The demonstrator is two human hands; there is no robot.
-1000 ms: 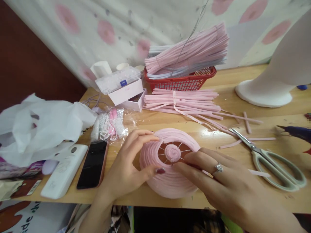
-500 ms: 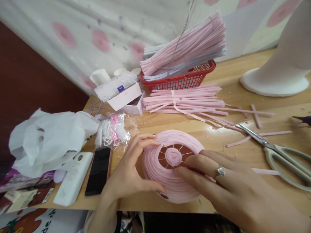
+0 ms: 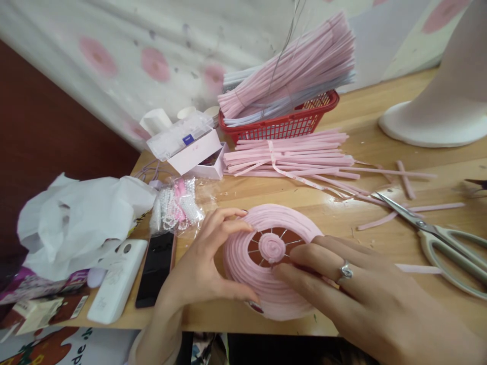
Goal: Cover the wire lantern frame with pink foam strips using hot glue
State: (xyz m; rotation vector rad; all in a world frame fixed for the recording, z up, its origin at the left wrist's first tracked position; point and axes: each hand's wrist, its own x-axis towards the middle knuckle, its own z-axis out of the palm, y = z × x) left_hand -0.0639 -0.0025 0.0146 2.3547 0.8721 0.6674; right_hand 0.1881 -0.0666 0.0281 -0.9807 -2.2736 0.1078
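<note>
A round pink disc (image 3: 262,281) wound from fuzzy pink stems over thin wire spokes lies near the table's front edge, with a small pink coil at its centre. My left hand (image 3: 201,268) grips its left rim, thumb on the near side and fingers curled over the top. My right hand (image 3: 365,299), a ring on one finger, lies over the disc's right part with its fingertips pressed together close to the centre coil. What those fingertips pinch is hidden.
Green-handled scissors (image 3: 441,238) lie open at right. Loose pink stems (image 3: 289,157) lie behind the disc, more in a red basket (image 3: 281,126). A phone (image 3: 155,268), white case (image 3: 116,289), bead bag (image 3: 175,205), plastic bag (image 3: 79,218) at left. White stand (image 3: 433,121) back right.
The view has shifted a little, so the table things sit slightly lower and to the right. My left thumb slid down to the disc's near rim. The right hand barely moved.
</note>
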